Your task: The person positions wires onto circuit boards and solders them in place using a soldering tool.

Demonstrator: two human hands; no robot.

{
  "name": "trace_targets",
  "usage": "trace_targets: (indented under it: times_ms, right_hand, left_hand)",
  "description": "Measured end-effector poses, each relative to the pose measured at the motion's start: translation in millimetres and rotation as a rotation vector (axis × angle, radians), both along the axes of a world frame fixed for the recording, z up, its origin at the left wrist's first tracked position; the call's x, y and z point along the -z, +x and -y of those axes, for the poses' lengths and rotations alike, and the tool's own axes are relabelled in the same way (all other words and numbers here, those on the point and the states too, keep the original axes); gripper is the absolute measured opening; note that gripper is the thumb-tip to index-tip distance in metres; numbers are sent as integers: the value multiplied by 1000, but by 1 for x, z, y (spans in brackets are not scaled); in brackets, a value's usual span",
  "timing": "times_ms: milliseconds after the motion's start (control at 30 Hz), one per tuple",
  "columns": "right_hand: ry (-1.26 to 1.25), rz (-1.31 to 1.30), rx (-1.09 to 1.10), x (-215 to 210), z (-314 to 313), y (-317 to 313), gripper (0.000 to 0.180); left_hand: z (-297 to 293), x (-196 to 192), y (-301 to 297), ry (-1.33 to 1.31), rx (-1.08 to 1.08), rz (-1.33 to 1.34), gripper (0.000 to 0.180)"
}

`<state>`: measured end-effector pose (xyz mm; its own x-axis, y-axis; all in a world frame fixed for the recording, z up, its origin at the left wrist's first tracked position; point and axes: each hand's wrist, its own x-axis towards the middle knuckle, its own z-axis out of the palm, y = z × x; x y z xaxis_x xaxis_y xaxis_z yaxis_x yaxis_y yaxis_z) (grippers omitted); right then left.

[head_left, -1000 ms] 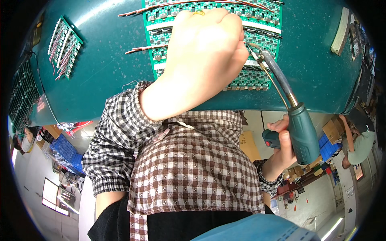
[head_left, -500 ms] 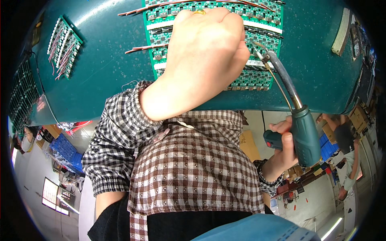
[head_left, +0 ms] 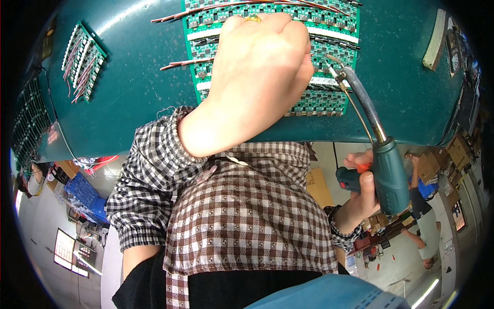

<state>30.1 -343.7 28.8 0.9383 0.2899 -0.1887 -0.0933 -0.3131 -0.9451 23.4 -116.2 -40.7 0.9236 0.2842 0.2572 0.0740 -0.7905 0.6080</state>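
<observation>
My left hand lies curled on a green panel of small circuit boards on a teal work surface. A gold ring sits on one finger. What lies under the fingers is hidden. My right hand grips a teal soldering gun at the right. Its metal tip touches the panel just right of my left knuckles. Thin red-and-white wires stick out from the panel's left side.
A second small board with wires lies at the far left, and a dark rack of boards beyond it. A beige bar rests at the upper right. Past the surface's edge are a blue crate and another person.
Both hands stay almost where they were; the soldering gun has tilted slightly. The person in the background at the right has walked a little to the left.
</observation>
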Motion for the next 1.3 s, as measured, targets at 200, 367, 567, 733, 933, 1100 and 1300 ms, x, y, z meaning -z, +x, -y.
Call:
trace_targets:
  times_ms: [200, 367, 567, 733, 933, 1100, 1300]
  right_hand:
    - [7, 4, -83, 2, 7, 3, 37]
    - [-10, -13, -77, 3, 8, 3, 37]
    - [0, -7, -83, 3, 6, 3, 37]
    - [-22, -33, -49, 2, 4, 0, 38]
    - [24, -50, -29, 3, 2, 1, 38]
    - [15, -70, -35, 2, 2, 2, 39]
    - [0, -73, -30, 1, 0, 1, 40]
  left_hand:
    - [2, 2, 0, 12, -8, 9, 14]
    - [3, 3, 1, -10, -13, 11, 14]
    - [2, 3, 1, -4, -14, 19, 14]
    - [2, 4, 1, 4, -5, 33, 14]
    - [3, 5, 1, -11, -9, 31, 14]
    - [4, 6, 3, -14, -9, 47, 12]
    - [4, 6, 3, -11, -9, 72, 9]
